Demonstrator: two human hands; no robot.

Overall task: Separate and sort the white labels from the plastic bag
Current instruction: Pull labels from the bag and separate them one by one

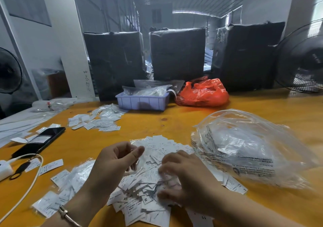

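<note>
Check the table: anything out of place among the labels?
A black phone lies at the left with loose white labels scattered around it and a charging cable trailing through them. Nothing looks damaged.

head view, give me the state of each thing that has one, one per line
left hand: raised over the pile, fingers curled, hold unclear
right hand: fingers spread, touching the labels
label pile: loose, jumbled heap on the table
clear plastic bag: crumpled, lying beside the pile
phone: screen dark, flat
orange bag: crumpled
purple tray: holding clear bags
</note>
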